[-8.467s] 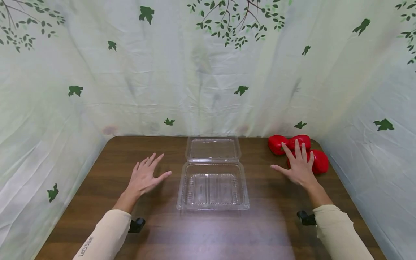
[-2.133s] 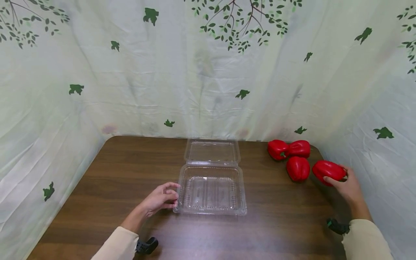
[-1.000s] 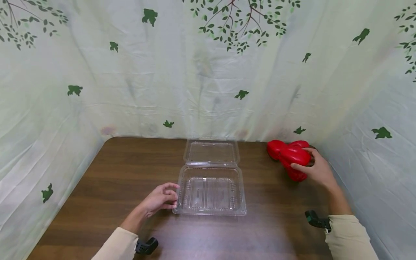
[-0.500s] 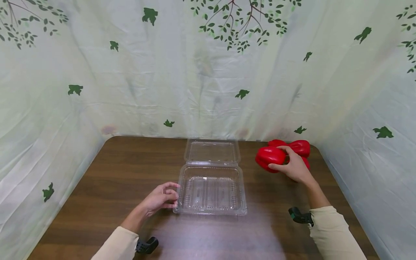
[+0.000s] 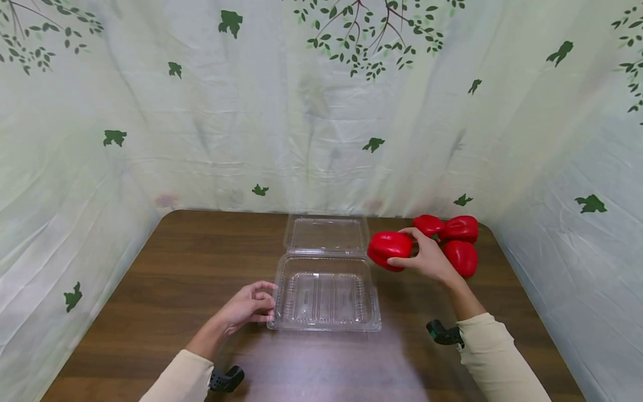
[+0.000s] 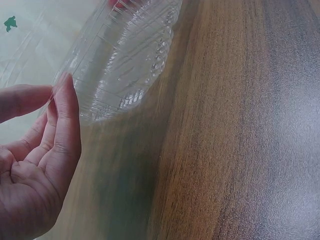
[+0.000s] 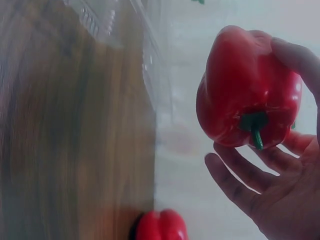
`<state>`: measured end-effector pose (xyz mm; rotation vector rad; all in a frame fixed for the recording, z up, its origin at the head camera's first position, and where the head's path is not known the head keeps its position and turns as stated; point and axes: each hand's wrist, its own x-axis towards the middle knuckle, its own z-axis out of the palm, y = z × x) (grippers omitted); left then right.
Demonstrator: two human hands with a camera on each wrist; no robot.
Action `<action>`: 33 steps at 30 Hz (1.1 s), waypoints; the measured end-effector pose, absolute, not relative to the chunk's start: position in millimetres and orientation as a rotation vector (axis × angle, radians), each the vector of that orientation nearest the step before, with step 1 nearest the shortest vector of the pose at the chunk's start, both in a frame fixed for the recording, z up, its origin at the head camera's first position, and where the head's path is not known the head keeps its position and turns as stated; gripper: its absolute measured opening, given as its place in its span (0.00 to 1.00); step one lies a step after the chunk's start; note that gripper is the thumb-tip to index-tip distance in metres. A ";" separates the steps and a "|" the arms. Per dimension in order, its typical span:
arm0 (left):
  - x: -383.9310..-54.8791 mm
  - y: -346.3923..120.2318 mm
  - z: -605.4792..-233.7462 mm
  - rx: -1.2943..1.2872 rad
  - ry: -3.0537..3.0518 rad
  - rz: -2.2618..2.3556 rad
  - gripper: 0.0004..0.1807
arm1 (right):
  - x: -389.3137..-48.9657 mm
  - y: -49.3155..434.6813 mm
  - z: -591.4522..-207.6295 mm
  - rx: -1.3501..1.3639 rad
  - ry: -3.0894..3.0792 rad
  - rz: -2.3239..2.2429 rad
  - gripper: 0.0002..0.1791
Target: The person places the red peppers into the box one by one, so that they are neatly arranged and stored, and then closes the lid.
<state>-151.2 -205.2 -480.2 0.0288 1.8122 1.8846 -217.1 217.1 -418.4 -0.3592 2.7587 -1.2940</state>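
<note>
My right hand [image 5: 429, 258] holds a red bell pepper [image 5: 389, 250] in the air by the right side of a clear plastic clamshell container [image 5: 325, 329]. In the right wrist view the pepper [image 7: 245, 85] shows its green stem, with thumb and fingers around its sides. The container lies open, its lid [image 5: 327, 233] folded back toward the curtain. On its left rim my left hand [image 5: 246, 309] pinches the edge between thumb and fingers. The left wrist view shows the same pinch [image 6: 45, 135] on the clear plastic wall [image 6: 120, 65].
Three more red bell peppers [image 5: 461, 258] sit grouped at the table's back right corner. A pale curtain [image 5: 311, 139] with leaf prints stands behind and beside the brown wooden table [image 5: 201, 257].
My right hand has picked up one pepper from the right and carried it leftward to the container. Earlier my left hand moved from above the table to the container's rim, where it stays.
</note>
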 end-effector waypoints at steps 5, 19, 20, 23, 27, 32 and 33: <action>-151.8 -205.1 -480.1 0.032 1.815 1.884 0.23 | -217.8 200.7 -420.4 -0.387 2.710 -1.302 0.40; -152.1 -206.0 -480.5 0.042 1.820 1.878 0.23 | -219.7 161.6 -425.6 -0.564 2.639 -1.250 0.40; -152.2 -206.0 -480.5 0.043 1.818 1.878 0.23 | -219.4 159.2 -425.8 -0.572 2.631 -1.247 0.40; -152.5 -206.2 -480.4 0.046 1.817 1.877 0.23 | -219.0 152.0 -426.2 -0.591 2.606 -1.243 0.38; -152.5 -206.6 -480.1 0.051 1.824 1.868 0.23 | -218.2 143.8 -426.9 -0.616 2.574 -1.230 0.37; -152.4 -206.2 -480.1 0.052 1.830 1.863 0.24 | -217.8 133.5 -427.6 -0.629 2.547 -1.214 0.37; -152.4 -206.1 -480.3 0.052 1.830 1.864 0.24 | -217.7 131.4 -427.9 -0.632 2.543 -1.212 0.37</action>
